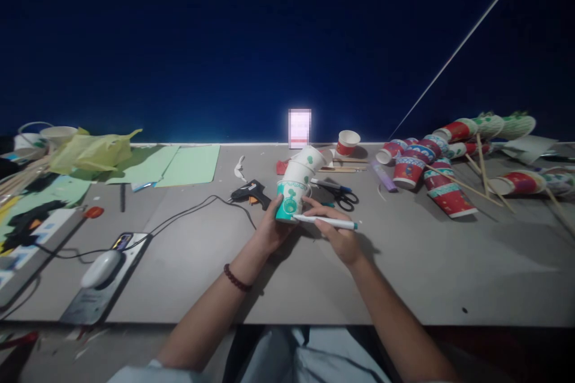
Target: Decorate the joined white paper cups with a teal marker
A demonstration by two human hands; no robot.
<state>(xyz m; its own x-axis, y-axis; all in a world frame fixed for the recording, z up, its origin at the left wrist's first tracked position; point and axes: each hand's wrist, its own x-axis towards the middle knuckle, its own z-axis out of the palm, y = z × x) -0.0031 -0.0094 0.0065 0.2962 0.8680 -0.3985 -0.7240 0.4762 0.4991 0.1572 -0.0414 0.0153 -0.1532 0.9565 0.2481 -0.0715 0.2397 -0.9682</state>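
My left hand (270, 226) is closed around the lower end of a tilted stack of joined paper cups (293, 187), white above with green clover prints. The bottom cup is coloured teal around its pattern. In my right hand (342, 234) is a white marker (331, 222) with a teal end, and its tip touches or nearly touches the bottom cup's side. Behind the left hand lies a black glue gun (252, 192) with an orange trigger. Black-handled scissors (345, 197) rest to the right of the cups, beside another marker.
At the right lie several red and patterned cup chains (413, 163) with wooden sticks. One red-and-white cup (348, 142) stands at the back. Green paper sheets (191, 166) and a yellow plastic bag (90, 154) are at the left, with a power strip (38, 248), a cable and a phone (105, 281).
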